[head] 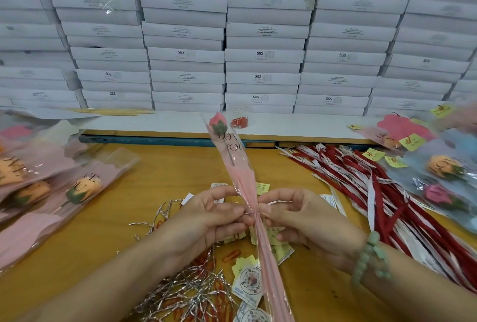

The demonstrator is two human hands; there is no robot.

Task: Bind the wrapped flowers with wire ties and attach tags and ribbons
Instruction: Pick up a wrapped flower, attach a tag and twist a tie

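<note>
Held slanting over the middle of the desk (pixel 160 174): one wrapped flower (pixel 238 167), far end tipped away and slightly left, near end running down to the bottom edge. At the far tip, a pink bud (pixel 215 120) with green sepals, under clear film lettered "LOVE YOU". Below that, a pale pink sleeve gathered tight to a narrow waist. Circling that waist, one thin wire tie (pixel 251 213). Pinched at its left end by thumb and forefinger of the left hand (pixel 206 218), at its right end by those of the right hand (pixel 304 218). Around the right wrist, one bracelet (pixel 369 254) of pale green beads.

Lying at left: three orange-budded flowers (pixel 82 187) in pink sleeves. At right: two more sleeved flowers (pixel 444 167) with buds showing, one orange, one pink. Near, left of centre: a tangle of silver spare ties (pixel 185 290), too many to count, mixed with red paper clips (pixel 231 256). At right, a heap of red and white ribbons (pixel 361 187), with at least five yellow tags (pixel 373 154) beside it. Far behind, stacked white boxes (pixel 263 56).
</note>
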